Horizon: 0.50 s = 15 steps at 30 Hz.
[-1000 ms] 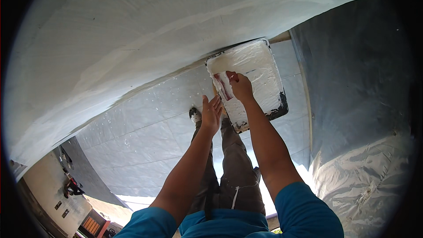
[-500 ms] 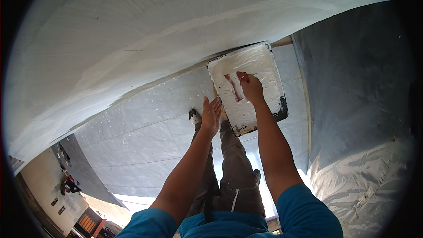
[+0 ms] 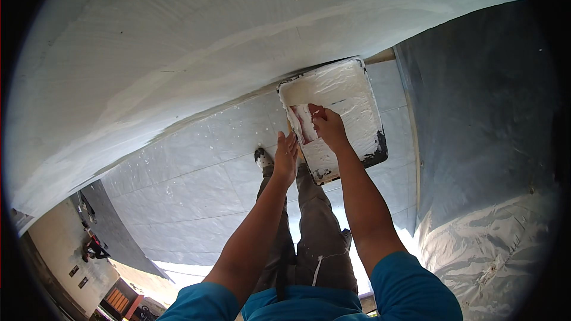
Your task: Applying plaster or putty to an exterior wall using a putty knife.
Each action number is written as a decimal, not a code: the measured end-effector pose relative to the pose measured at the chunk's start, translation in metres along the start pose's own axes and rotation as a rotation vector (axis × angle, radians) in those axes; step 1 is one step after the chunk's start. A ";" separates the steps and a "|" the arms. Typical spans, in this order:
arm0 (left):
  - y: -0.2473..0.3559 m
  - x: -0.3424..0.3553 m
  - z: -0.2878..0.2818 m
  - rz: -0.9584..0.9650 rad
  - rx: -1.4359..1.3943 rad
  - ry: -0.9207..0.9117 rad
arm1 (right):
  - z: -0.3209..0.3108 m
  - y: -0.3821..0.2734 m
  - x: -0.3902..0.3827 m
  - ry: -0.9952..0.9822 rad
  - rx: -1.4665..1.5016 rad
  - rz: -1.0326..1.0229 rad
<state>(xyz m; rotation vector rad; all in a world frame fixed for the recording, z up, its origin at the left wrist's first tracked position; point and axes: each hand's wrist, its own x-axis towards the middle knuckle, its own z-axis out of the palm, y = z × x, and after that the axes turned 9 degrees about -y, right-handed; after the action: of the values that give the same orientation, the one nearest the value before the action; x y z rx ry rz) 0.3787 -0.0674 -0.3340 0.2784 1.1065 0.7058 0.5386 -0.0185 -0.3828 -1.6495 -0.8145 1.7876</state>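
Note:
My right hand [image 3: 328,128] is closed on a reddish, wide-bladed scraper [image 3: 302,122] smeared with white paste, held at the left side of a rectangular tray [image 3: 377,151]. A thick, ridged layer of white paste [image 3: 348,89] covers the tray, whose dark rim shows through in patches. My left hand [image 3: 286,154] has its fingers stretched out at the tray's left edge, beside a tan strip [image 3: 290,126] that may be wood; I cannot tell whether the fingertips touch the tray.
A smeared pale wall [image 3: 178,35] spans the top; a dark grey surface [image 3: 476,101] and crinkled plastic sheet [image 3: 482,249] are at right. My feet [image 3: 263,157] stand on grey tiles [image 3: 178,202] with white specks. A small figure [image 3: 95,248], apparently a person, is at the far lower left.
The scraper in my right hand moved rightward toward the tray's middle, then back left to the edge, slightly lower than a second ago. My left hand shifted only slightly.

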 end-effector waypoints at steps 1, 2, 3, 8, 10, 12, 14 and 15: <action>0.000 0.000 -0.001 0.001 0.002 -0.004 | -0.001 -0.002 -0.003 -0.004 0.001 0.000; 0.000 0.000 -0.001 0.000 0.002 -0.013 | -0.006 -0.001 -0.006 -0.018 0.132 -0.003; 0.000 0.000 -0.001 0.000 0.001 -0.014 | -0.011 0.000 -0.008 -0.034 0.264 -0.007; 0.001 0.000 0.000 -0.020 -0.002 -0.036 | -0.029 0.006 -0.010 -0.068 0.408 0.014; 0.000 0.000 -0.003 -0.013 -0.001 -0.034 | -0.032 0.006 -0.013 -0.079 0.449 0.007; 0.000 0.000 -0.003 -0.009 -0.002 -0.033 | -0.034 0.006 -0.017 -0.062 0.498 -0.079; 0.000 0.000 -0.003 -0.015 -0.025 -0.029 | -0.033 0.005 -0.019 -0.027 0.459 -0.109; 0.000 -0.001 -0.003 -0.014 -0.024 -0.027 | -0.033 0.004 -0.020 0.008 0.420 -0.139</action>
<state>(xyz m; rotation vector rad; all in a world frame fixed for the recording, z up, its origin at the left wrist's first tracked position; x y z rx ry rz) 0.3754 -0.0678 -0.3349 0.2587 1.0723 0.7007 0.5726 -0.0340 -0.3746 -1.2937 -0.4920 1.7114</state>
